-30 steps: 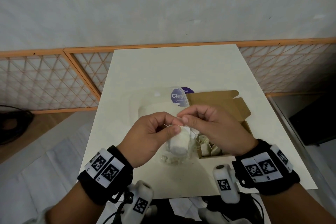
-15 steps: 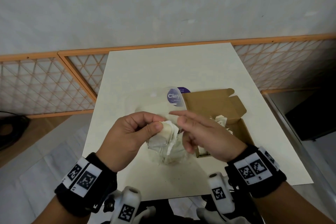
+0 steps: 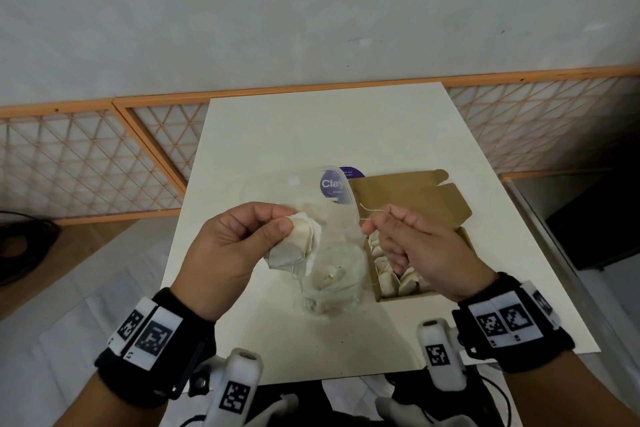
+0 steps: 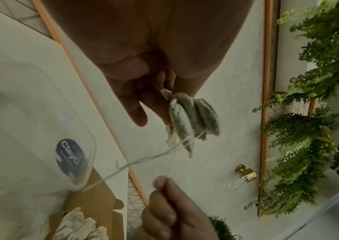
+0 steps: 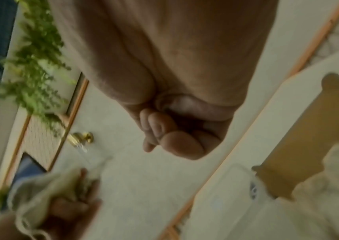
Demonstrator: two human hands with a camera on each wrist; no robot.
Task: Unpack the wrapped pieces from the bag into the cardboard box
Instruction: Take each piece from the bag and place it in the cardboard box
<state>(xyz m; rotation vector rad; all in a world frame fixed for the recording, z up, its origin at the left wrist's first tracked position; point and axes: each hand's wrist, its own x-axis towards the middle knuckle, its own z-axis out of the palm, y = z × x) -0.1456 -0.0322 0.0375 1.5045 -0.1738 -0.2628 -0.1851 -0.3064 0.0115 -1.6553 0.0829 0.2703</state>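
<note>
My left hand (image 3: 277, 222) grips a small bundle of pale wrapped pieces (image 3: 298, 246) above the table, left of the crumpled clear bag (image 3: 332, 277). In the left wrist view the bundle (image 4: 193, 120) hangs from my fingertips with a thin string (image 4: 143, 160) trailing off it. My right hand (image 3: 372, 225) pinches that string (image 3: 365, 210) between thumb and forefinger, above the near left corner of the open cardboard box (image 3: 408, 295). Several wrapped pieces (image 3: 384, 270) lie in the box. The right wrist view is blurred and shows my curled right fingers (image 5: 170, 138).
A clear plastic container with a purple "Clay" label (image 3: 330, 184) stands behind the bag, touching the box's raised flap (image 3: 398, 198). The white table (image 3: 311, 132) is edged by orange lattice panels (image 3: 86, 163). Wrist-camera mounts (image 3: 242, 381) sit at the near edge.
My hands have drawn apart: the left has carried the bundle to the left of the bag, and the right has moved right toward the box, drawing the string out.
</note>
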